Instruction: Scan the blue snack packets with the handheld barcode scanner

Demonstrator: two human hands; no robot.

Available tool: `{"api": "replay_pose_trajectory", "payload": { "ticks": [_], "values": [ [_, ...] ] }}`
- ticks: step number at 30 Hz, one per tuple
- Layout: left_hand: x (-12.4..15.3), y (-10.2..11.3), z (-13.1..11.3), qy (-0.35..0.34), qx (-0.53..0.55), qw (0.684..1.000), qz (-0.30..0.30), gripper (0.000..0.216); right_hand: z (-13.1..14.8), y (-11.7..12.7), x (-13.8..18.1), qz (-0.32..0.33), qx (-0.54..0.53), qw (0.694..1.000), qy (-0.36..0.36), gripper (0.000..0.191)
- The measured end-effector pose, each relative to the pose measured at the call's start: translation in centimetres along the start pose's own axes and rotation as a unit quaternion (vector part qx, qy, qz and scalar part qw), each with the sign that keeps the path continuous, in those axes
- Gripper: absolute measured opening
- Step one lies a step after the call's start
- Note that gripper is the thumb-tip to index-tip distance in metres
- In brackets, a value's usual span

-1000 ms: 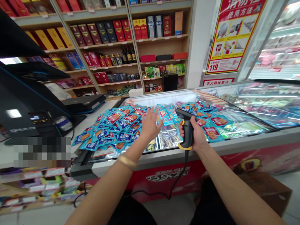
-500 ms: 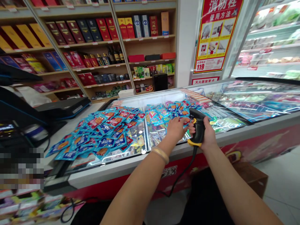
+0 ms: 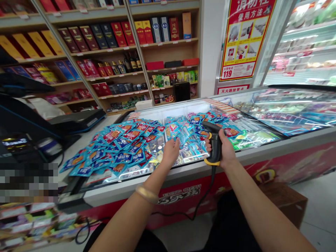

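The grip of the right hand (image 3: 226, 150) is closed around the handle of a black-and-yellow barcode scanner (image 3: 216, 148); its head points to the left, its handle standing almost upright over the near edge. The left hand (image 3: 171, 152) has fingers nearly together beside a blue snack packet (image 3: 185, 134); whether it is pinched, I cannot tell. Many packets (image 3: 115, 140) cover the glass-topped chest freezer (image 3: 126, 184), before stocked shelves (image 3: 168, 44).

Bright, fairly even indoor light surrounds the grip of the right hand (image 3: 228, 149) on the scanner (image 3: 215, 147), with dim floor (image 3: 189, 232) below it. To its right, white streaks glare off the freezer glass (image 3: 296, 106); beyond, display shelves (image 3: 301, 56) blur and wash out. Far left, a pixelated block (image 3: 28, 182) hides detail.
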State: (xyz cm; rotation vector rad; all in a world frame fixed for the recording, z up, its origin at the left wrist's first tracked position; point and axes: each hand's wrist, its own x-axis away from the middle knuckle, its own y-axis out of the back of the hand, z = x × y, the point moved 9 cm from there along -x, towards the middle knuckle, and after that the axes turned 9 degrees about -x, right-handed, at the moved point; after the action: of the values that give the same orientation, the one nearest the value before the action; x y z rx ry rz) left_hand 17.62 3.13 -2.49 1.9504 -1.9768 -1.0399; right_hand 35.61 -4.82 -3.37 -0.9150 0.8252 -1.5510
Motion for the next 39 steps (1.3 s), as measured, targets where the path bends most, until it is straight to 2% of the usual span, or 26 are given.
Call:
{"api": "replay_pose_trajectory", "payload": {
  "ticks": [5, 10, 17, 25, 27, 29, 32, 36, 37, 39],
  "values": [
    [0.5, -0.8, 1.8, 0.068, 0.167, 0.983, 0.015, 0.043, -3.7, -1.8, 0.2, 0.026, 0.028, 0.996, -0.085, 0.039],
    [0.7, -1.1, 1.9, 0.104, 0.242, 0.965, 0.019, 0.037, -4.0, -2.0, 0.5, 0.049, 0.055, 0.993, -0.093, 0.041],
    [0.3, -0.9, 2.7, 0.097, 0.238, 0.966, -0.006, 0.041, -4.0, -2.0, 0.4, 0.078, 0.093, 0.988, -0.091, 0.044],
    [0.5, -0.7, 2.1, 0.070, 0.213, 0.974, -0.031, 0.039, -3.7, -1.7, 0.4, 0.036, 0.074, 0.993, -0.079, 0.039],
    [0.7, 0.8, 1.3, 0.044, 0.202, 0.977, -0.051, 0.038, -3.9, -1.8, 0.2, 0.023, 0.063, 0.995, -0.075, 0.038],
    [0.8, 3.5, 0.4, 0.005, 0.156, 0.985, -0.079, 0.037, -4.6, -2.1, -0.1, 0.021, 0.058, 0.995, -0.080, 0.039],
    [0.2, 9.6, -0.6, -0.052, 0.022, 0.991, -0.125, 0.038, -6.5, -3.4, -0.6, 0.031, 0.048, 0.994, -0.096, 0.043],
    [-1.2, 18.2, -0.6, -0.122, -0.194, 0.953, -0.197, 0.044, -9.8, -6.4, -1.3, 0.055, 0.043, 0.989, -0.131, 0.047],
    [-1.6, 19.5, 0.1, -0.113, -0.246, 0.943, -0.192, 0.046, -10.6, -7.2, -1.4, 0.062, 0.047, 0.987, -0.141, 0.047],
    [-2.4, 20.7, 2.8, -0.040, -0.360, 0.923, -0.131, 0.049, -12.1, -8.6, -1.6, 0.072, 0.054, 0.984, -0.156, 0.047]
  ]
}}
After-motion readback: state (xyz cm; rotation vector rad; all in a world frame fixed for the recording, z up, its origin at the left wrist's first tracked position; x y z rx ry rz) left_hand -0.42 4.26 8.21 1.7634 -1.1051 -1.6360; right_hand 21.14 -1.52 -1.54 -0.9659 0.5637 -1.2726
